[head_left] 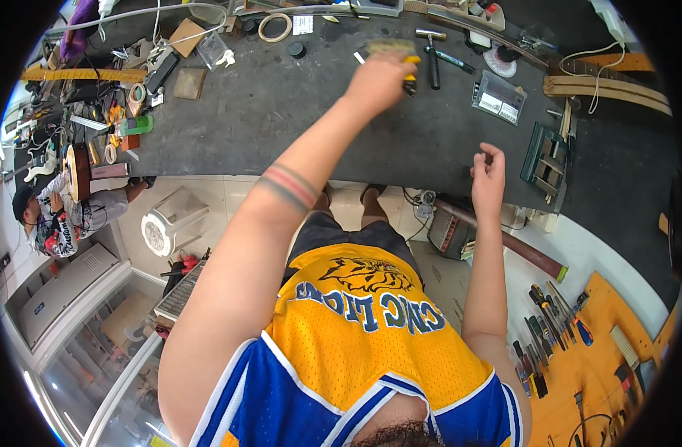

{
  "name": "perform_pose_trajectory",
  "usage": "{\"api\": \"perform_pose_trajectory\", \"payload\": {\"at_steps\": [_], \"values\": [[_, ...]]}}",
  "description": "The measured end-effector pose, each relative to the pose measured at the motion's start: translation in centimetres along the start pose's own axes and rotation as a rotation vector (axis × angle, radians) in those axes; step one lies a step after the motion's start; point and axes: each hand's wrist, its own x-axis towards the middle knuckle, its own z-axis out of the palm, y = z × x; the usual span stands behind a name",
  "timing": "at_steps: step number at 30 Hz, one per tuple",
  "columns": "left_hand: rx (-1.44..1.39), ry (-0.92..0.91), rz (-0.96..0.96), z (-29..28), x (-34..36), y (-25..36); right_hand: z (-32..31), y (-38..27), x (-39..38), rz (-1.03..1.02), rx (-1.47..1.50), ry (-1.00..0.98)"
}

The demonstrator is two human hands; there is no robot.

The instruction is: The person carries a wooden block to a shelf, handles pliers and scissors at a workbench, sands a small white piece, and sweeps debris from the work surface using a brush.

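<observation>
My left hand is stretched out over the dark workbench, its fingers closed round a brush with pale, yellowish bristles. A yellow and black part shows beside the fingers; I cannot make out whether it belongs to the brush. Just right of this hand lie a hammer with a black handle and a dark green marker. Above the bench's front edge, my right hand hangs with loosely curled fingers and nothing visible in them. A clear plastic packet lies beyond it.
A dark green clamp-like tool sits at the bench's right end. Tape rolls, cables and hand tools crowd the left end, near a green tape dispenser. At far left another person sits with a guitar. A white stool stands below.
</observation>
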Motion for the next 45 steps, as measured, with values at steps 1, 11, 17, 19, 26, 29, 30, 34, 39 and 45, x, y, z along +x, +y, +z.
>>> {"api": "perform_pose_trajectory", "payload": {"at_steps": [1,11,17,19,26,29,30,34,39,45], "values": [[0.012,-0.203,-0.013,0.9,-0.1,1.5,0.3,-0.5,0.0,0.007,-0.007,0.003],[-1.1,-0.979,-0.023,-5.1,-14.6,15.3,1.1,3.9,1.3,0.027,0.103,-0.028],[-0.071,-0.061,-0.217,-8.1,-12.3,3.2,1.5,4.5,0.6,0.167,0.193,-0.091],[-0.145,-0.182,-0.246,-4.7,-14.4,5.3,2.4,3.3,0.7,0.189,0.228,-0.085],[-1.109,-0.796,-0.284,-5.8,-19.7,11.1,9.6,-2.4,2.7,0.118,0.234,-0.236],[-0.799,-0.283,-0.442,-11.2,-20.8,3.1,14.5,-4.9,6.3,0.099,0.125,-0.349],[-0.729,-0.106,-0.574,-13.9,-21.2,-0.2,16.3,-6.6,8.1,0.105,0.133,-0.361],[0.017,0.354,-0.59,-21.3,-25.3,-13.6,21.7,-12.8,17.9,0.054,0.21,-0.317],[0.181,0.196,-0.891,-18.5,-29.0,-15.4,25.0,-16.8,25.5,0.062,0.348,-0.409],[-0.758,-0.344,-0.64,-15.3,-26.7,2.0,24.9,-11.4,16.0,0.001,-0.135,-0.69]]}}
